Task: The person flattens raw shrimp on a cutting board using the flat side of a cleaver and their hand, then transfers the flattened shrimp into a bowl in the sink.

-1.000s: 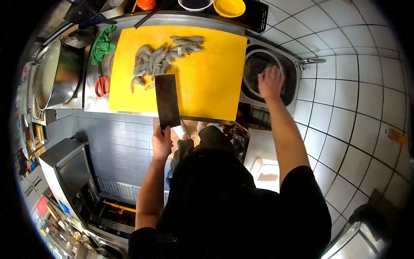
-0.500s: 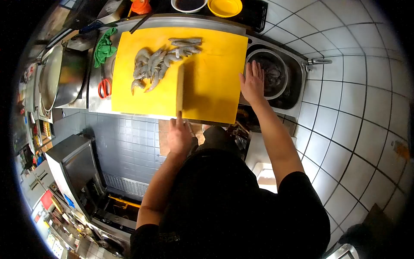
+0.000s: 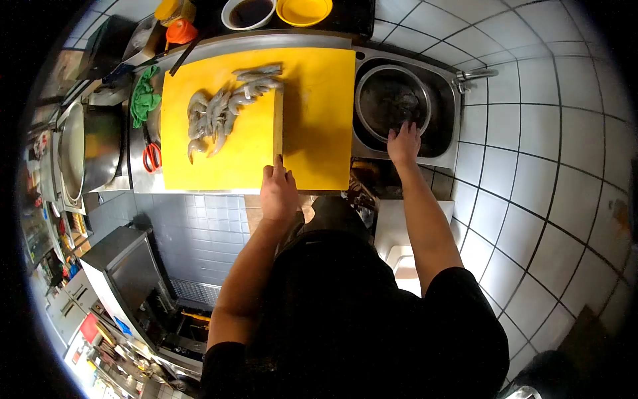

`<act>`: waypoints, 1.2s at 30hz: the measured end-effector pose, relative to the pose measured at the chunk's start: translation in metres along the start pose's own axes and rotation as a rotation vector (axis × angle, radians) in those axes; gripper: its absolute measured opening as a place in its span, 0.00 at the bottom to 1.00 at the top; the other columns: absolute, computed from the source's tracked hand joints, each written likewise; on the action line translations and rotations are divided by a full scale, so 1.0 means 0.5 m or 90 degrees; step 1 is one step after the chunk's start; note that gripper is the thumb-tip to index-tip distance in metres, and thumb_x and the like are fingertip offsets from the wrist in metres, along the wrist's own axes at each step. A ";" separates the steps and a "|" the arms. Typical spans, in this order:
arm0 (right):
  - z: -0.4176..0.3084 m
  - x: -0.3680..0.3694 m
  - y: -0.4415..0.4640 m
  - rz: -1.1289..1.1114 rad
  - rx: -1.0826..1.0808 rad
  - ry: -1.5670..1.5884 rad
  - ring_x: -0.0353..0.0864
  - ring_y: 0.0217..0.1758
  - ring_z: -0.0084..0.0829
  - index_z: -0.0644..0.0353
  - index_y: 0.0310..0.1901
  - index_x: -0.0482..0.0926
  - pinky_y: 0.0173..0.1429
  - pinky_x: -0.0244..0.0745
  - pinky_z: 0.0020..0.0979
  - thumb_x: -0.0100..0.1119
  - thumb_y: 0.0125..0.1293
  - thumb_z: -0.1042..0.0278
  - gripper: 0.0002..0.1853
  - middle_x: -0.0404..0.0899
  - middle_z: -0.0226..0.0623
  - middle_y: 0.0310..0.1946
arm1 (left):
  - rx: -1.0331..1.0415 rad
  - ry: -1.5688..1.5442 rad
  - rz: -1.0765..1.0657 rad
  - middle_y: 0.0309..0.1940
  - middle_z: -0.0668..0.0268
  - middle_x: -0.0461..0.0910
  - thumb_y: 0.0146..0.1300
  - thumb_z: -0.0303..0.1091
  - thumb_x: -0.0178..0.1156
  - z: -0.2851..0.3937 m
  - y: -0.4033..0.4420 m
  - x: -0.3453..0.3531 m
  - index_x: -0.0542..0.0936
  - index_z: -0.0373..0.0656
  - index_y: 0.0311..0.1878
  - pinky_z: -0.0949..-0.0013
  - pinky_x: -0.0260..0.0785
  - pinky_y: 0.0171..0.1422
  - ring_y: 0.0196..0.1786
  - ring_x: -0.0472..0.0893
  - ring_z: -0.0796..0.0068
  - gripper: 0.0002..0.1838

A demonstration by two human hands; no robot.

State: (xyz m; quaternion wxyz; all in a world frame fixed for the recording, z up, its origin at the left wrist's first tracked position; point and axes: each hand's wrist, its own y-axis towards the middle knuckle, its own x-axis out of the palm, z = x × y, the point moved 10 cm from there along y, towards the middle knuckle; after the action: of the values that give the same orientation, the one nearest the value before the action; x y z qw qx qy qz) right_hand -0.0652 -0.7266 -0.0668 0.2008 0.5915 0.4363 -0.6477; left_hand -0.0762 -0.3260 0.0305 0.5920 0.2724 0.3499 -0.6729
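My left hand point(image 3: 279, 193) is closed round the handle of a knife point(image 3: 278, 126) at the near edge of a yellow cutting board point(image 3: 320, 153). Its broad blade points away from me and is seen nearly edge-on. Grey raw shrimp point(image 3: 218, 112) lie in a pile left of the blade, with a few more by its tip. Over the near rim of a metal bowl point(image 3: 360, 100) in the sink, my right hand point(image 3: 404, 143) reaches with fingers extended. Dark shrimp-like pieces point(image 3: 407, 101) lie in the bowl, hard to make out.
Red-handled scissors point(image 3: 152, 158) and a green cloth point(image 3: 144, 96) lie left of the board. Behind it stand a white bowl of dark liquid point(image 3: 248, 12) and a yellow bowl point(image 3: 304, 12). A faucet point(image 3: 475, 74) juts over the sink's right side. A large pot point(image 3: 100, 149) stands far left.
My right hand has moved from the bowl's left side to its near rim, fingers inside. The view has shifted, and my left hand keeps hold of the knife.
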 end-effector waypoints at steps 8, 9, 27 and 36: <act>-0.019 0.145 -0.003 -0.093 -0.334 -0.066 0.81 0.66 0.50 0.63 0.65 0.79 0.70 0.75 0.50 0.58 0.76 0.54 0.25 0.83 0.51 0.62 | 0.103 -0.009 -0.105 0.47 0.45 0.78 0.72 0.29 0.61 0.150 0.030 0.095 0.73 0.34 0.72 0.47 0.79 0.50 0.46 0.83 0.41 0.26; -0.020 0.142 0.007 -0.122 -0.334 -0.093 0.83 0.62 0.50 0.62 0.62 0.82 0.65 0.78 0.50 0.58 0.76 0.54 0.23 0.85 0.51 0.58 | 0.112 -0.007 -0.103 0.46 0.45 0.78 0.71 0.29 0.61 0.157 0.033 0.101 0.74 0.35 0.72 0.47 0.79 0.50 0.45 0.83 0.42 0.27; 0.078 0.186 0.069 -0.240 -0.273 -0.271 0.91 0.43 0.43 0.58 0.37 0.90 0.46 0.86 0.46 0.57 0.79 0.44 0.25 0.91 0.42 0.37 | 0.018 0.033 -0.117 0.53 0.42 0.76 0.74 0.31 0.59 0.178 0.064 0.166 0.67 0.31 0.76 0.46 0.77 0.54 0.51 0.81 0.39 0.30; 0.091 0.117 0.039 -0.187 -0.265 -0.184 0.89 0.47 0.47 0.61 0.46 0.87 0.51 0.85 0.47 0.56 0.79 0.45 0.24 0.89 0.46 0.42 | 0.128 -0.084 -0.179 0.51 0.40 0.77 0.71 0.28 0.61 0.305 0.031 0.254 0.70 0.28 0.72 0.48 0.79 0.54 0.50 0.83 0.39 0.28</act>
State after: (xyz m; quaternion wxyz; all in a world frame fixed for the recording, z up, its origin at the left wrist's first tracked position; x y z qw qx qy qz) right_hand -0.0895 -0.7585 -0.1320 0.2823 0.3695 0.6075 -0.6439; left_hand -0.0727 -0.5247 0.0215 0.4836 0.2337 0.2757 -0.7972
